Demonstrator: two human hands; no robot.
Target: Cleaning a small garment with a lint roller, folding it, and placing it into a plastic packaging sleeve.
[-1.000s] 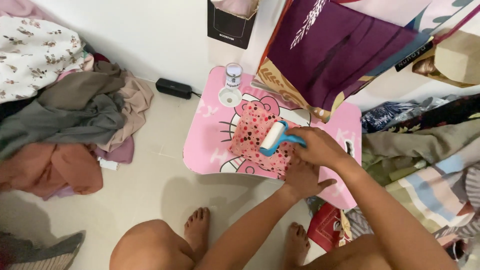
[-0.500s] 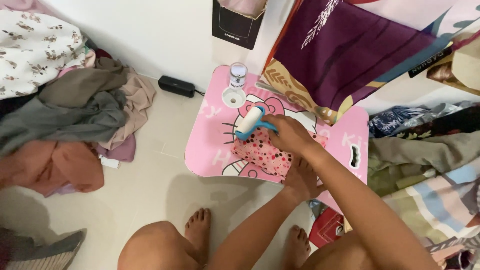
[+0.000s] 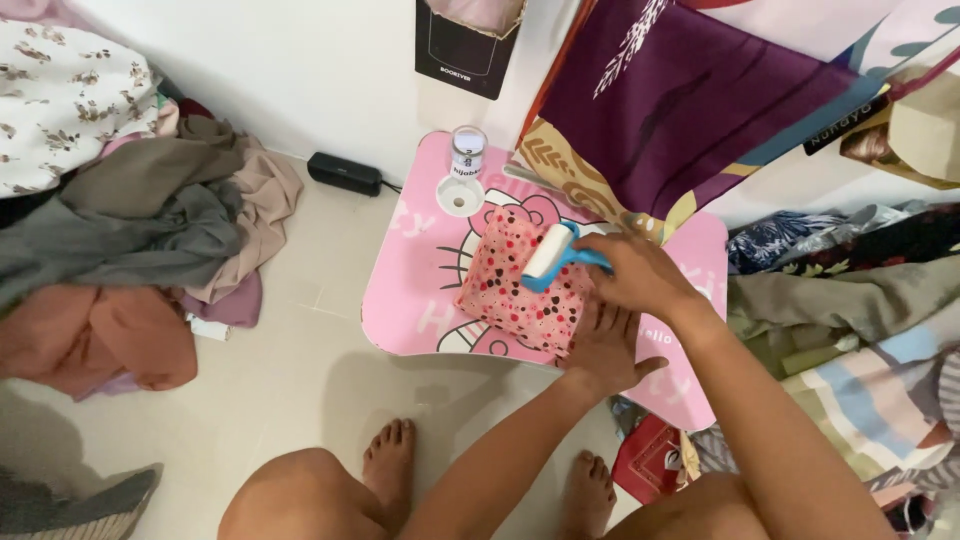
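Head view, reading from the left: a heap of crumpled clothes (image 3: 130, 240) lies on the floor, well apart from the small pink table (image 3: 420, 300) with a cartoon cat print. Near the table's far left corner stand a small white-capped bottle (image 3: 467, 152) and, just in front of it, a white round lid (image 3: 460, 195). On the middle of the tabletop lies a folded pink cloth with dark dots (image 3: 520, 285). A lint roller (image 3: 550, 255) with a blue handle rests on the cloth's far right part. The left hand (image 3: 605, 345) presses flat, fingers spread, on the cloth's near right corner by the table's near edge. The right hand (image 3: 640, 272) has its fingers closed around the roller's handle. As I judge it, the cloth may bunch or slide if the flat hand lifts, and a long stroke toward the far left corner could knock the bottle over. Hanging purple fabric (image 3: 700, 110) near the far right edge could snag the sticky roll.
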